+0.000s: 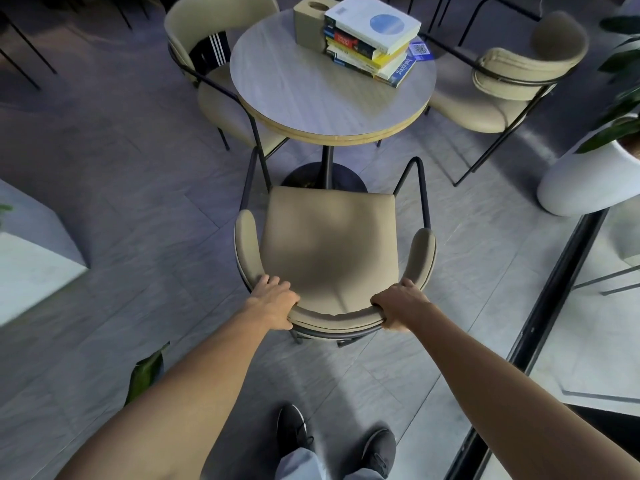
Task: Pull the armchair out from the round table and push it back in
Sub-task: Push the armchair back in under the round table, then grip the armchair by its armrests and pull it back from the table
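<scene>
While drawn clear of the round table (311,98), with the seat showing outside the tabletop edge: beige armchair (329,244), gripped at its curved backrest (336,319). Left hand (273,301) and right hand (398,306) each curled over the top edge, set well apart, probably to steer evenly without twisting. Judged stage: pulled out; pushing back in not yet done.

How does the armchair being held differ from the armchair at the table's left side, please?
The held armchair stands clear of the table, whole seat showing; the left armchair is tucked partly under the tabletop. The left hand and right hand grip the held armchair's backrest; nobody touches the left armchair. The held armchair's seat is bare; the left armchair carries a dark white-striped garment. Both have beige padding and black frames.
</scene>
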Tool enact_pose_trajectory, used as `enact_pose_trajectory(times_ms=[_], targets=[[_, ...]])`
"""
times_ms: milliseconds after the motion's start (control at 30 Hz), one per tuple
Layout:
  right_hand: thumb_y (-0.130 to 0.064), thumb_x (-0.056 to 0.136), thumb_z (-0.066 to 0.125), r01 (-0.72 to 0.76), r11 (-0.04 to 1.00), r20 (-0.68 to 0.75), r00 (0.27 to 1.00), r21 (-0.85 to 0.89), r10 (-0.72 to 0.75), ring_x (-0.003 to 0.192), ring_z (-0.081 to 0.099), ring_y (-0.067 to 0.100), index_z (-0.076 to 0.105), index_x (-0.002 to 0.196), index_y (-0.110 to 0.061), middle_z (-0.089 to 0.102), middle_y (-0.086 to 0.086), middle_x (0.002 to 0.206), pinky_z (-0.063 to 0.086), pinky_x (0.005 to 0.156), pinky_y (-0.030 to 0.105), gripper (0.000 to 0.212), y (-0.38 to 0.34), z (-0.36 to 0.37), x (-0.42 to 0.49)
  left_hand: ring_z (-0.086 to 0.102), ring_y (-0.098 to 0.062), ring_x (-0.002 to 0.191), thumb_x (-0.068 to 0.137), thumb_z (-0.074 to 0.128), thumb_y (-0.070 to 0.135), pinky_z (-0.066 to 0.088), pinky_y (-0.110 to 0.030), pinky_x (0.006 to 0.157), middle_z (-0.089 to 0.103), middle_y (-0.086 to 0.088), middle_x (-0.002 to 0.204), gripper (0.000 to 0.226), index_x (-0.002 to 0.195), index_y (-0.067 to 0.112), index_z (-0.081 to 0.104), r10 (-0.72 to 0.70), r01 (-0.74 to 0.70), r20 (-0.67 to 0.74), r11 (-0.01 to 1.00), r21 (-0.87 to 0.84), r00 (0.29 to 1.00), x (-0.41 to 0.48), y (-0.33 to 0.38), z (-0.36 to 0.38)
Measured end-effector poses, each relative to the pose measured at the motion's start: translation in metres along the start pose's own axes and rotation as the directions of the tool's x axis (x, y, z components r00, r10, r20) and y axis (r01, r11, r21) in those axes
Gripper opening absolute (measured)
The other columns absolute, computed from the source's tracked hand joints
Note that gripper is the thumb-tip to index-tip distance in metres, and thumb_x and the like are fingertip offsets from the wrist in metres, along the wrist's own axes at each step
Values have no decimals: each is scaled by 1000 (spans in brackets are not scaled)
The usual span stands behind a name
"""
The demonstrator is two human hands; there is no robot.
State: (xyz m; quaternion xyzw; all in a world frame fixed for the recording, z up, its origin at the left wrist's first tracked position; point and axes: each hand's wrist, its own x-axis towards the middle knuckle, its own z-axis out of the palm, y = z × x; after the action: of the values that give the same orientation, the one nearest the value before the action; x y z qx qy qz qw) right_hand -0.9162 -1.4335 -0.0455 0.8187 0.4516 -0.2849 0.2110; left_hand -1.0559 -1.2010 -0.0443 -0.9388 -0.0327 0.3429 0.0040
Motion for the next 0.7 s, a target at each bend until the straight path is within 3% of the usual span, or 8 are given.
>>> enact_pose_trajectory(times_ms=[100,267,367,433,567,700], targets=[[-31,87,56,2,1000,24,1000,25,-3,108,63,24,63,110,-27,70,-2,105,38,99,40,24,-2,-10,-6,45,-24,117,80,70,53,32,-39,100,54,0,122,59,132,28,57,12,-9,51,998,-63,999,-6,-1,-14],[-54,82,66,3,980,15,1000,201,-7,125,55,20,53,138,-33,63,-6,132,39,107,41,61,13,-47,-29,52,-22,120,78,61,70,39,-36,90,55,4,129,70,134,29,55,-17,20,17,984,-177,1000,-22,-2,-73],[-56,89,61,-2,975,-119,992,221,29,126,54,21,54,138,-31,62,-3,135,36,110,47,56,39,-87,-49,54,-24,113,80,52,75,42,-38,89,56,2,124,67,131,31,56,-53,33,-94,978,-204,994,-17,-2,-114],[-52,93,58,-30,978,-201,977,204,72,124,55,21,55,137,-30,62,-1,133,40,106,44,50,64,-115,-63,54,-26,113,82,49,73,44,-43,92,56,3,125,61,127,34,57,-93,50,-172,970,-239,981,-10,4,-148],[-44,93,58,-95,978,-306,940,188,150,119,58,23,57,134,-28,64,2,128,46,99,40,44,133,-161,-90,58,-28,111,94,48,55,44,-39,88,58,-1,122,42,123,27,60,-88,30,-360,986,-164,929,7,38,-233],[-47,93,56,-129,979,-375,909,155,179,123,56,27,56,135,-29,61,4,131,44,98,37,45,221,-187,-114,59,-29,106,97,47,46,46,-38,81,61,-4,120,31,112,23,61,-95,32,-462,989,-143,882,39,87,-319]])
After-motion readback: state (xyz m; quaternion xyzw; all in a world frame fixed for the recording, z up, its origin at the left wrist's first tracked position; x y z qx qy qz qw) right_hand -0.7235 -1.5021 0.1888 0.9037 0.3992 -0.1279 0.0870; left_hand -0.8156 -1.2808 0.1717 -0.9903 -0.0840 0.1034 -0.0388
